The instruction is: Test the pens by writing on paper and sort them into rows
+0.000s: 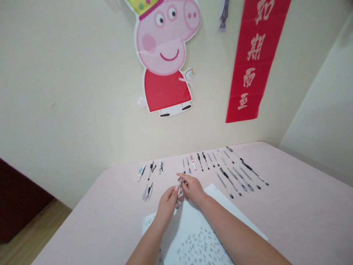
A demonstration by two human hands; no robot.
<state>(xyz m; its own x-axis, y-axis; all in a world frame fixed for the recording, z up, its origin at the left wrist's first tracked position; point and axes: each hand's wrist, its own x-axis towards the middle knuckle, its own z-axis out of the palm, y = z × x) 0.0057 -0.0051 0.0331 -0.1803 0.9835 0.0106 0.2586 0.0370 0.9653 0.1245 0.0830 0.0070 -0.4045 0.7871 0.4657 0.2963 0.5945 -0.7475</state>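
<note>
Both my hands meet above the top of a white sheet of paper (193, 221), which has rows of small dark marks on its lower part. Between them a slim pen (179, 186) with a clear or silvery barrel stands nearly upright. My left hand (167, 200) grips its lower barrel with thumb and fingers. At the upper end, the fingers of my right hand (191, 187) close around the pen. Part of the pen is covered by the fingers.
On the pink table (110, 221), several pens (234, 180) lie in rows to the right and behind my hands. Pen parts and caps (149, 189) lie in small groups at left. Behind stands a wall with a cartoon pig cutout (168, 88) and a red banner (252, 73).
</note>
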